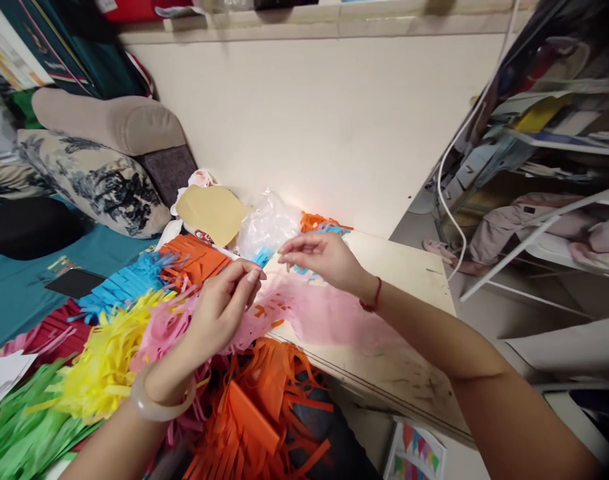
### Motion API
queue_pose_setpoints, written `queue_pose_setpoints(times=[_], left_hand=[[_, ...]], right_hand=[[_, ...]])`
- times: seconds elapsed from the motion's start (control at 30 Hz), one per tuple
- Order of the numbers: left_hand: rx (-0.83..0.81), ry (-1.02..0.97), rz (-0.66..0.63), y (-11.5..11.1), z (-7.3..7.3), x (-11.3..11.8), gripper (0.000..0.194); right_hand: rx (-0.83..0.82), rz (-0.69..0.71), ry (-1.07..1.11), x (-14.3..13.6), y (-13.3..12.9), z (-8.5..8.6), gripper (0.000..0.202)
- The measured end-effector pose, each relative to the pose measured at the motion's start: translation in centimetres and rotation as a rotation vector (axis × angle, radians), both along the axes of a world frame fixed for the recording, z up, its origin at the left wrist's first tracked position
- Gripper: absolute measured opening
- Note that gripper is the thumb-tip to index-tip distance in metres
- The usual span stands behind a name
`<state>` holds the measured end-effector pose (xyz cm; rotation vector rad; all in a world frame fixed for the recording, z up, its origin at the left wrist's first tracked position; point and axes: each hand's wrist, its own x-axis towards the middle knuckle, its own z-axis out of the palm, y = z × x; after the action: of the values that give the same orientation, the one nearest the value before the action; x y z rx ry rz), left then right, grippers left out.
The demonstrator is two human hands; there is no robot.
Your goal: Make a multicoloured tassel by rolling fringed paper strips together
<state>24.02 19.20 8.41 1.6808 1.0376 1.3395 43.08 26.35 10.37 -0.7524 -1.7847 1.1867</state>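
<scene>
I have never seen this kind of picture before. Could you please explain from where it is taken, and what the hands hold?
There is no machine here: these are a person's bare left hand and right hand, seen by a camera worn on the head, looking forward and down. Thin pink paper lies on a pale tabletop. Nearer and to the left are cut strips: orange paper, yellow paper and green paper. The left hand's fingertips pinch together beside a small blue piece; whether they hold it is unclear. Nothing clearly shows in the right hand.

Left hand [229, 300] pinched, right hand [324, 259] loose
</scene>
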Motion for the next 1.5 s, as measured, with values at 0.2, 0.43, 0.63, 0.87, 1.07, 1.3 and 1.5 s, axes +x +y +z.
queue_pose_setpoints(times=[0.2,0.43,0.63,0.87,1.07,1.3,1.5], left_hand=[[0.151,0.163,0.028,-1.6,1.2,2.9,0.011],[0.327,0.368,0.131,-2.8,1.0,4.3,0.008],[0.47,0.521,0.221,-2.8,0.7,5.0,0.011],[0.508,0.686,0.115,-2.9,0.8,4.9,0.022],[0.519,0.779,0.058,-1.9,0.1,4.6,0.034],[0.764,1.112,0.329,1.0,-1.1,4.1,0.019],[0.638,1.228,0.439,4.0,-0.2,3.7,0.029]], right_hand=[[0.001,-0.009,0.096,1.7,-5.9,0.8,0.011],[0.256,-0.122,-0.049,3.1,-7.0,0.9,0.007],[0.005,-0.084,0.138,3.6,-7.4,0.5,0.007],[-0.129,0.004,0.129,4.1,-6.4,0.2,0.011],[-0.275,0.088,0.097,3.4,-4.9,-0.7,0.014],[-0.136,-0.037,-0.06,3.2,-2.5,-0.9,0.011],[-0.14,-0.088,-0.167,4.2,1.3,0.1,0.015]])
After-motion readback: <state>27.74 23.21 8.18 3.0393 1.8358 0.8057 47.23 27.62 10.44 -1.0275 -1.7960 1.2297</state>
